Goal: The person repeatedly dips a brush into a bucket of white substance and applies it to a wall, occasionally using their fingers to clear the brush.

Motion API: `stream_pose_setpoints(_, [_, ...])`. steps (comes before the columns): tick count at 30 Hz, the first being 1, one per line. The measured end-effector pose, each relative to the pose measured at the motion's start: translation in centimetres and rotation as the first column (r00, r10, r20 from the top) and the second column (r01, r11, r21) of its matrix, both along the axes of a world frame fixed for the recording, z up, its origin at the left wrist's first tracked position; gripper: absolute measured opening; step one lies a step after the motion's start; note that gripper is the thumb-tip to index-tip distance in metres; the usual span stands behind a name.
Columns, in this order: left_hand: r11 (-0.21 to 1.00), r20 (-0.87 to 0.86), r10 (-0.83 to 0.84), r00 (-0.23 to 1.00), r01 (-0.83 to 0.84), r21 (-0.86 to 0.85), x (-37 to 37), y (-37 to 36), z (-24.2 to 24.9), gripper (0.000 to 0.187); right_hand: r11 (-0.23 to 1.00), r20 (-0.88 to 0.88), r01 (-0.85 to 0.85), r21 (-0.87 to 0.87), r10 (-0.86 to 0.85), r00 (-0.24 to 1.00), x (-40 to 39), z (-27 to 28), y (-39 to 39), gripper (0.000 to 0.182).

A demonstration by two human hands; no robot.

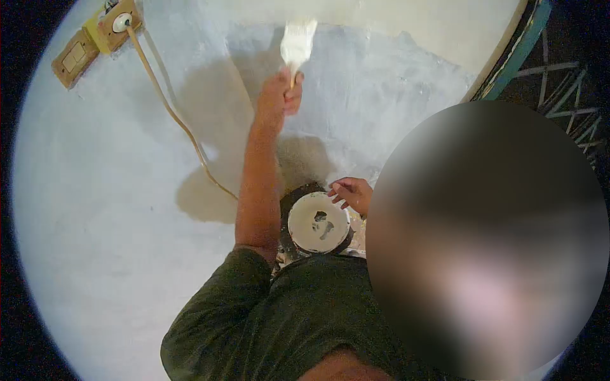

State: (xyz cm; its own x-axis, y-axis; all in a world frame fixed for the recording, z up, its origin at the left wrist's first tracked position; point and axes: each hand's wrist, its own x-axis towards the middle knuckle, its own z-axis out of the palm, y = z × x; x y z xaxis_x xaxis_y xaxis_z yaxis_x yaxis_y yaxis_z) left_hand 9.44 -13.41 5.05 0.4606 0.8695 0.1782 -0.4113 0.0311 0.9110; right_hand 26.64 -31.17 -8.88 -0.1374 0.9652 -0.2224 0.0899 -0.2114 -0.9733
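My left hand [281, 98] is raised at the end of a stretched arm, its fingers wrapped round the handle of a paintbrush [298, 43]. The bristles point up and are coated in white paint. They overlap the lower edge of the cream-white area [381, 18] on the wall [356, 70]. Lower down, a round white paint bucket [296, 236] stands in front of my body, with dark patches showing inside it. My right hand [351, 192] is beside the bucket's upper right rim, fingers loosely bent and apart, holding nothing. A blurred patch hides my right forearm.
An electrical board [75, 58] with switches and a plugged-in socket [122, 24] is on the wall at upper left. A tan cord [166, 105] hangs from it, passing behind my left arm. A green frame edge [518, 51] and dark metal grille [559, 82] are at upper right.
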Motion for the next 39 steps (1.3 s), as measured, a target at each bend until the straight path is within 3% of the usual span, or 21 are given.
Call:
stream_pose_setpoints(2, [0.996, -0.036, 0.044, 0.998, -0.047, -0.074, 0.7, 1.5, -6.3, 0.028, 0.999, 0.033, 0.026, -0.04, -0.025, 0.999, 0.0, 0.5, -0.5, 0.034])
stream_pose_setpoints(4, [0.959, 0.042, 0.012, 0.999, 0.001, -0.284, 1.5, 2.2, -11.7, 0.022, 0.998, 0.023, 0.05, -0.03, -0.049, 0.999, 0.0, -0.3, -0.7, 0.035])
stream_pose_setpoints(7, [0.944, 0.098, 0.035, 0.995, -0.001, -0.331, 3.2, 3.0, -17.4, 0.017, 0.996, 0.014, 0.09, -0.02, -0.09, 0.996, -0.1, 0.0, -1.5, 0.036])
stream_pose_setpoints(11, [0.915, 0.042, -0.051, 0.998, 0.064, -0.398, 5.2, 6.0, -21.9, 0.017, 0.992, 0.033, 0.126, -0.02, -0.125, 0.992, 0.0, -0.3, -2.5, 0.036])
stream_pose_setpoints(14, [0.938, 0.085, 0.013, 0.996, 0.017, -0.347, 6.7, 7.6, -24.7, 0.02, 0.981, 0.072, 0.173, -0.082, -0.168, 0.983, -0.1, -0.1, -3.0, 0.037])
stream_pose_setpoints(17, [0.899, 0.096, 0.105, 0.99, -0.053, -0.434, 7.1, 7.7, -26.6, 0.022, 0.974, 0.096, 0.193, -0.12, -0.182, 0.979, 0.3, -0.6, -3.4, 0.038])
stream_pose_setpoints(19, [0.912, -0.072, 0.033, 0.997, -0.06, -0.406, 6.0, 6.7, -27.8, 0.025, 0.972, 0.092, 0.193, -0.132, -0.182, 0.979, 0.1, -0.9, -3.9, 0.038])
stream_pose_setpoints(22, [0.864, -0.137, -0.106, 0.985, 0.023, -0.503, 5.0, 7.6, -31.7, 0.03, 0.974, 0.096, 0.192, -0.122, -0.181, 0.979, -0.3, -0.7, -4.1, 0.039])
stream_pose_setpoints(23, [0.864, -0.137, -0.101, 0.985, 0.018, -0.503, 4.8, 6.1, -30.3, 0.03, 0.977, 0.101, 0.176, -0.118, -0.164, 0.981, -0.4, -0.7, -4.0, 0.039])
stream_pose_setpoints(25, [0.869, -0.469, -0.022, 0.883, -0.216, -0.446, 4.5, 3.0, -28.3, 0.032, 0.982, 0.106, 0.151, -0.113, -0.139, 0.985, -0.7, -0.3, -4.0, 0.038])
stream_pose_setpoints(29, [0.817, -0.435, -0.171, 0.884, -0.119, -0.564, 3.6, 2.7, -27.6, 0.031, 0.991, 0.112, 0.08, -0.103, -0.068, 0.991, -1.1, -0.3, -3.5, 0.035])
stream_pose_setpoints(32, [0.743, -0.325, -0.177, 0.929, -0.091, -0.663, 3.8, 2.3, -25.7, 0.025, 0.995, 0.088, 0.041, -0.094, -0.032, 0.996, -1.4, -1.1, -3.3, 0.035])
stream_pose_setpoints(34, [0.641, -0.193, -0.29, 0.937, 0.04, -0.767, 4.2, 2.6, -24.3, 0.023, 0.995, 0.082, 0.033, -0.096, -0.025, 0.996, -1.6, -0.8, -3.3, 0.035])
stream_pose_setpoints(37, [0.662, -0.255, -0.284, 0.924, -0.003, -0.75, 4.8, 2.0, -23.8, 0.019, 0.997, 0.104, -0.005, -0.078, 0.013, 0.994, -1.7, 0.1, -3.7, 0.035])
stream_pose_setpoints(39, [0.623, -0.177, -0.275, 0.945, 0.035, -0.781, 6.1, 4.9, -31.4, 0.017, 0.997, 0.092, 0.006, -0.078, 0.001, 0.996, -1.4, 0.1, -4.0, 0.034])
